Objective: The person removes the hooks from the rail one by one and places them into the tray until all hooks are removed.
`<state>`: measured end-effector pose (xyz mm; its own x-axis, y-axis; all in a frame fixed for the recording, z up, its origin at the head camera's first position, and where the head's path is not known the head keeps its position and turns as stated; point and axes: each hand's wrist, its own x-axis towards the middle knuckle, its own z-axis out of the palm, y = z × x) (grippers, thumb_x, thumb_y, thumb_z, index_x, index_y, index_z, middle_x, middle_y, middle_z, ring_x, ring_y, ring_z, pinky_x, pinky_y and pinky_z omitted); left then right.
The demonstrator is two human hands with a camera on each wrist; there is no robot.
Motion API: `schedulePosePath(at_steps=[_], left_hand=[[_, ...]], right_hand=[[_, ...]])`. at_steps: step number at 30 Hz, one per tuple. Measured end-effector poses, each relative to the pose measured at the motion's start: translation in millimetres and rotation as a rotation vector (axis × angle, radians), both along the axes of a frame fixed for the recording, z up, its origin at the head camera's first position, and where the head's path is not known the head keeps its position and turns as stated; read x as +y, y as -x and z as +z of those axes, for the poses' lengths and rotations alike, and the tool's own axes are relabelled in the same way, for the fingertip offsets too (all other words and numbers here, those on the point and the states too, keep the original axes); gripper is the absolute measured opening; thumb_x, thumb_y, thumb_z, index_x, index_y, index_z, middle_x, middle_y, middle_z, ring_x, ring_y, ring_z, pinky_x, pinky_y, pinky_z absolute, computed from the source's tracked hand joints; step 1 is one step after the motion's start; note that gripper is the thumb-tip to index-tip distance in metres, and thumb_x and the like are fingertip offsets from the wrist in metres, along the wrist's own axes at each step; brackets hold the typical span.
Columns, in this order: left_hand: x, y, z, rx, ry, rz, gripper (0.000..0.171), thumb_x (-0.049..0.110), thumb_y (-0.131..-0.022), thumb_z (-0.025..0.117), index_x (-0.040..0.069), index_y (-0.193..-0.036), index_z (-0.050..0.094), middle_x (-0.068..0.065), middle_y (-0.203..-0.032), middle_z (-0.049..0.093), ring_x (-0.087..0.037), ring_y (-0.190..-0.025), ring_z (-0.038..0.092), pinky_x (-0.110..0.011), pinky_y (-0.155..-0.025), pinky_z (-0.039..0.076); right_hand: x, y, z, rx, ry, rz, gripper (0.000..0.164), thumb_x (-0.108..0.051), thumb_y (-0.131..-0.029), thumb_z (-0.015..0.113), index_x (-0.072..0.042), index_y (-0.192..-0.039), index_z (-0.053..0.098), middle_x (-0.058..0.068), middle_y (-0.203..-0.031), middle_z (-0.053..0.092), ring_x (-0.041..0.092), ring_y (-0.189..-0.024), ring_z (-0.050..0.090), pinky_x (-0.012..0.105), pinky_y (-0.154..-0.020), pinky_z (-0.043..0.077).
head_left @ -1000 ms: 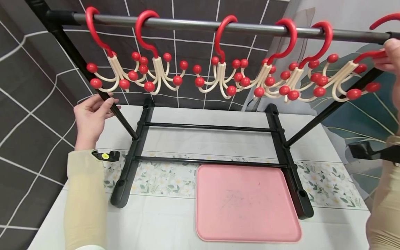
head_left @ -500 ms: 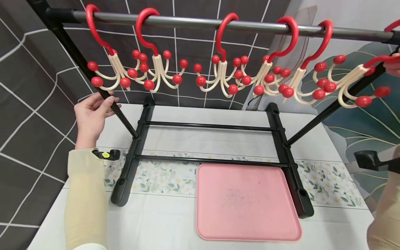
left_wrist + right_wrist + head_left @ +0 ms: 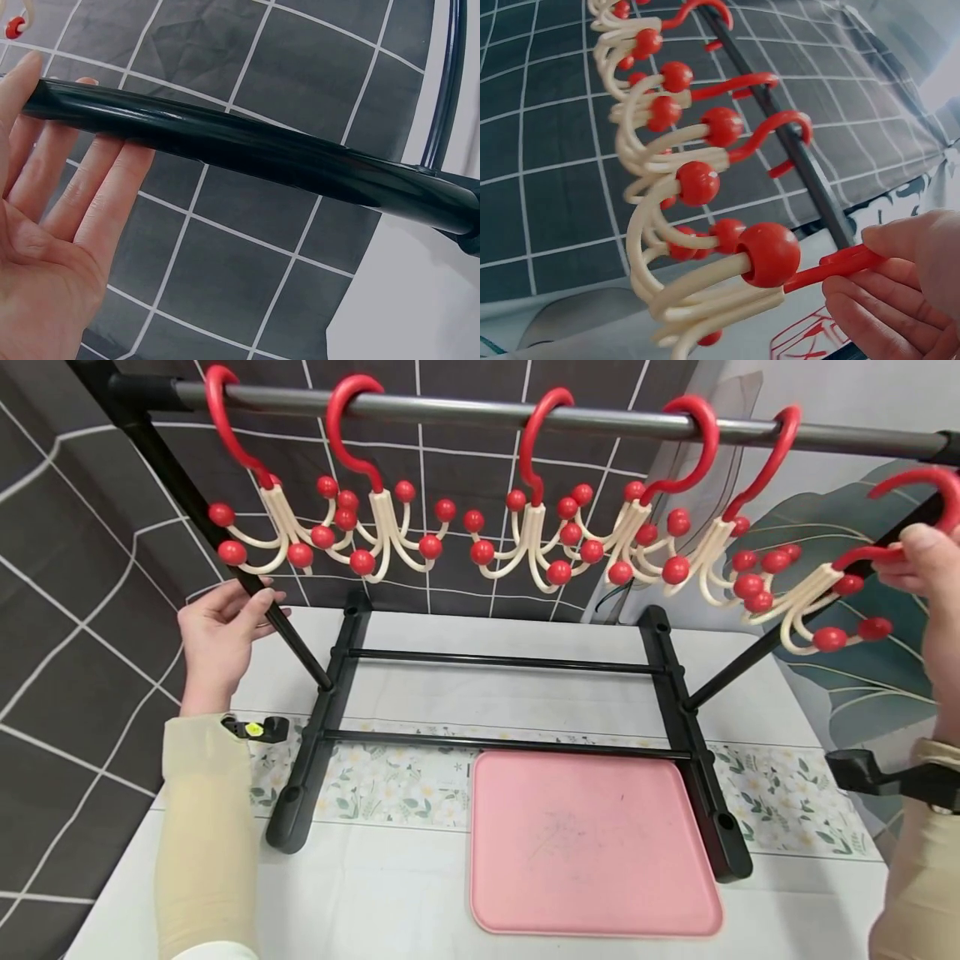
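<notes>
My right hand (image 3: 933, 577) pinches the red hook (image 3: 832, 270) of a cream hanger (image 3: 813, 589) with curved prongs tipped by red balls. In the head view this hook sits below and in front of the grey rod (image 3: 465, 415), apart from it. Several like hangers hang from the rod, among them one hanger (image 3: 382, 527) towards the left and one (image 3: 708, 547) nearest the held one. My left hand (image 3: 217, 647) holds the rack's black left post (image 3: 298, 652), thumb in front and fingers behind, as the left wrist view shows too (image 3: 247, 142).
A pink tray (image 3: 592, 843) lies on the white tablecloth (image 3: 375, 893) against the rack's right foot (image 3: 708, 793). Two black crossbars join the feet. Dark tiled-pattern cloth (image 3: 60, 693) covers the left and back; a leaf-patterned curtain (image 3: 847, 685) hangs at the right.
My right hand first moved right, then came back left and lower with the hanger, whose hook has left the rod. The neighbouring hanger's hook has turned. My left hand stays on the post.
</notes>
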<state>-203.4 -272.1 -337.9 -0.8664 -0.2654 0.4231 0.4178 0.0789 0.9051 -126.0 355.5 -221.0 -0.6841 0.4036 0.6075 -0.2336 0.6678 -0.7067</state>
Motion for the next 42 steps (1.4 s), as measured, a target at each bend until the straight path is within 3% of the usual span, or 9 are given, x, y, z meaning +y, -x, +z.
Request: schedulePosePath(at_steps=[3,8,13,17,23,33,42], left_hand=[[-0.3,-0.1,-0.1,0.001,-0.003,-0.002,0.031,0.006,-0.090,0.079,-0.008,-0.116,0.072,-0.004,-0.093,0.076,-0.012,-0.079,0.075,-0.019,-0.071,0.059],[-0.9,0.5,-0.1,-0.001,0.004,0.007,0.029,0.006,-0.090,0.079,-0.006,-0.115,0.073,-0.004,-0.093,0.076,-0.011,-0.079,0.075,-0.019,-0.071,0.059],[-1.3,1.6,-0.5,0.004,0.005,0.012,0.028,0.005,-0.090,0.078,-0.006,-0.115,0.073,-0.004,-0.092,0.076,-0.011,-0.078,0.075,-0.018,-0.070,0.059],[-2.2,2.1,-0.4,0.000,0.010,0.016,0.028,0.007,-0.090,0.079,-0.005,-0.115,0.074,-0.004,-0.092,0.076,-0.011,-0.078,0.074,-0.018,-0.070,0.059],[-1.9,1.8,-0.3,-0.006,0.012,0.012,0.030,0.007,-0.090,0.079,-0.007,-0.116,0.072,-0.003,-0.092,0.076,-0.011,-0.078,0.075,-0.018,-0.071,0.058],[-1.6,1.9,-0.8,-0.013,0.019,0.016,0.025,0.007,-0.090,0.079,-0.001,-0.114,0.075,-0.003,-0.092,0.076,-0.011,-0.078,0.075,-0.018,-0.071,0.058],[-2.0,2.7,-1.2,-0.019,0.014,0.012,0.028,0.007,-0.091,0.078,-0.005,-0.116,0.073,-0.004,-0.092,0.076,-0.011,-0.078,0.075,-0.018,-0.071,0.058]], right_hand=[[-8.0,-6.7,-6.2,-0.018,0.057,-0.022,0.012,-0.022,-0.103,0.065,-0.023,-0.113,0.071,-0.016,-0.104,0.070,-0.006,-0.089,0.065,0.018,-0.102,0.044],[-16.4,-15.1,-21.4,-0.079,0.172,-0.035,0.025,-0.022,-0.095,0.074,-0.008,-0.116,0.075,-0.010,-0.101,0.075,-0.001,-0.084,0.069,0.011,-0.078,0.050],[-28.0,-21.4,-52.5,-0.168,0.102,0.020,0.023,-0.019,-0.092,0.078,-0.004,-0.110,0.077,-0.014,-0.092,0.072,0.001,-0.080,0.069,0.009,-0.063,0.048],[-43.4,-23.9,-79.6,-0.210,0.046,0.137,0.022,-0.015,-0.091,0.079,0.001,-0.106,0.076,-0.013,-0.087,0.074,0.004,-0.077,0.071,0.011,-0.059,0.051],[-69.9,-30.9,-110.0,-0.271,0.019,0.288,0.016,-0.012,-0.091,0.080,0.000,-0.101,0.075,-0.010,-0.083,0.074,0.003,-0.073,0.072,0.012,-0.057,0.052],[-115.7,-50.2,-141.1,-0.328,0.191,0.602,0.012,0.005,-0.087,0.079,0.002,-0.098,0.074,0.011,-0.088,0.075,0.016,-0.067,0.073,0.028,-0.054,0.060],[-144.7,-57.9,-162.9,-0.357,0.238,0.858,0.017,0.013,-0.084,0.077,0.002,-0.096,0.074,0.012,-0.093,0.074,0.021,-0.078,0.075,0.034,-0.070,0.062]])
